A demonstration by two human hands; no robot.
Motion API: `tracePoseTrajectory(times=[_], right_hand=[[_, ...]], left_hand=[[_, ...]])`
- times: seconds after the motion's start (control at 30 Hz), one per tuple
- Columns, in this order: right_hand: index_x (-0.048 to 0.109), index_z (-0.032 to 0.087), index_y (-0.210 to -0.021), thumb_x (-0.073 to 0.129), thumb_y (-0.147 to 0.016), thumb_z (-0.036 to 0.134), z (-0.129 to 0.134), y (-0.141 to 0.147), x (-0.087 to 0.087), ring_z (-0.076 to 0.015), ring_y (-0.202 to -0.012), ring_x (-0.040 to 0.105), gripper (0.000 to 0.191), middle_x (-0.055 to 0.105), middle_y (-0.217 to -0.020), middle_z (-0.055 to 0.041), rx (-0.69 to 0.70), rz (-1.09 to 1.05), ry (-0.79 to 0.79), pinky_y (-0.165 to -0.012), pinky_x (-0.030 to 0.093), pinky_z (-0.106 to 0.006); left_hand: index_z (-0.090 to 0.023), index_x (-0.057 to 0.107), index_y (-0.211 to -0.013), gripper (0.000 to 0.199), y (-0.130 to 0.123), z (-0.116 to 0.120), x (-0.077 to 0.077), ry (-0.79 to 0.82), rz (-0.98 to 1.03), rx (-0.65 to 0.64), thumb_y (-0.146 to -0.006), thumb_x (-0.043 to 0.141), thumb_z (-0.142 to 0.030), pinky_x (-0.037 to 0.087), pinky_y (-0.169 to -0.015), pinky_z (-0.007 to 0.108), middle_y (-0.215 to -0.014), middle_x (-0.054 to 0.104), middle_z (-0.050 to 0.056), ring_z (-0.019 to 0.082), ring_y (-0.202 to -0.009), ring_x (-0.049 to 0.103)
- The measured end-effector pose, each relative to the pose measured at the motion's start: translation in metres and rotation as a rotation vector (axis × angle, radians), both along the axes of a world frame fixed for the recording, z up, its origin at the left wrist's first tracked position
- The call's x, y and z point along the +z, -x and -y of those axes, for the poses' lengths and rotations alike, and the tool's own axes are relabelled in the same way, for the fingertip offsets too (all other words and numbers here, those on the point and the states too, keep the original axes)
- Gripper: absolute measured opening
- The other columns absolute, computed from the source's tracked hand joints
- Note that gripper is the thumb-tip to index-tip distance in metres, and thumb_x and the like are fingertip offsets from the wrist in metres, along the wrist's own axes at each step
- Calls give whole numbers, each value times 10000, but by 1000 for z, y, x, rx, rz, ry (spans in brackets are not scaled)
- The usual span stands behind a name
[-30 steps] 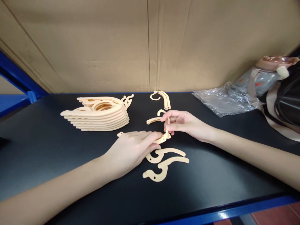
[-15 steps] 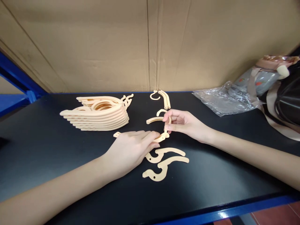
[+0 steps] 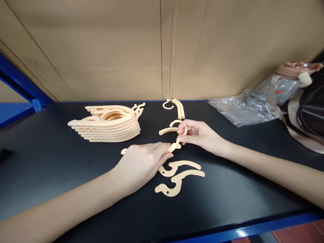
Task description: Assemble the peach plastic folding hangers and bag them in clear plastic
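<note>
My left hand [image 3: 143,163] is closed around a cream plastic arm piece [image 3: 173,147], whose far end sticks out left of the knuckles. My right hand [image 3: 194,135] pinches a cream hook [image 3: 186,131], its lower end meeting the arm piece. Behind the fingers lies a curved strip [image 3: 167,130]. In front of my left hand, two flat curved pieces with holes [image 3: 172,192] lie beside two wavy arms [image 3: 189,173]. Farther back are another loose hook [image 3: 167,105] and a pair of curved strips [image 3: 179,108].
A stack of cream hangers [image 3: 108,128] stands at the left on the black table [image 3: 227,195]. Clear plastic wrap [image 3: 243,108], a bottle [image 3: 278,84] and a black bag [image 3: 312,108] are at the right. Cardboard [image 3: 113,50] rises along the back.
The hook in my right hand has tilted slightly against the arm piece, and the joint has moved a little left. Both hands keep their hold. The whole view has shifted slightly.
</note>
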State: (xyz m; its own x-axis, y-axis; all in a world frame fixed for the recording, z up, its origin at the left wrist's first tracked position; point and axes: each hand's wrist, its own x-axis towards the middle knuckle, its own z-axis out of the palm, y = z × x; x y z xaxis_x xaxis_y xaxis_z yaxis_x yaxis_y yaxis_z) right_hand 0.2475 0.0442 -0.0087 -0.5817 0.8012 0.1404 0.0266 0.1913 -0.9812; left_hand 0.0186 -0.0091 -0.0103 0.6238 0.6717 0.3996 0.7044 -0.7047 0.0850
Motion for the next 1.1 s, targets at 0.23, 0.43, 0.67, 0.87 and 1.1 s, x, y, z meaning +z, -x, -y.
tracePoseTrajectory(times=[0.23,0.43,0.67,0.87,1.1], right_hand=[[587,222,-977,731,-839,312,7,3,3,-126,-776,672,218,685,-839,23,-3,7,-65,-805,535,-311],[449,287,-1237,623,-919,327,19,3,6,-160,-719,641,365,642,-797,35,-221,192,-375,-711,532,-342],[582,239,-1174,504,-960,172,11,2,1,-252,-1123,585,237,655,-1233,-57,-247,644,-813,-926,511,-450],[593,172,-1152,382,-930,31,11,3,-5,-255,-984,577,337,664,-1088,-99,-262,754,-875,-846,534,-433],[535,183,-1179,319,-898,18,15,4,-1,-236,-931,605,391,621,-1135,-107,-241,748,-818,-772,520,-389]], left_hand=[[-230,632,-1132,274,2,3,3,90,44,59,-1003,418,-343,399,-503,211,-801,739,-7,144,-589,662],[-223,539,-1197,266,3,2,24,493,218,103,-968,435,-309,431,-485,198,-711,648,-35,117,-512,582],[-191,495,-1126,284,2,-7,28,985,638,77,-881,531,-329,483,-374,193,-885,589,26,136,-632,589],[-173,532,-1100,215,3,-12,30,1155,802,66,-893,556,-227,594,-561,240,-942,620,43,116,-704,609],[-183,540,-1085,197,5,-14,29,1238,908,157,-892,568,-216,574,-552,228,-832,604,4,110,-654,607]])
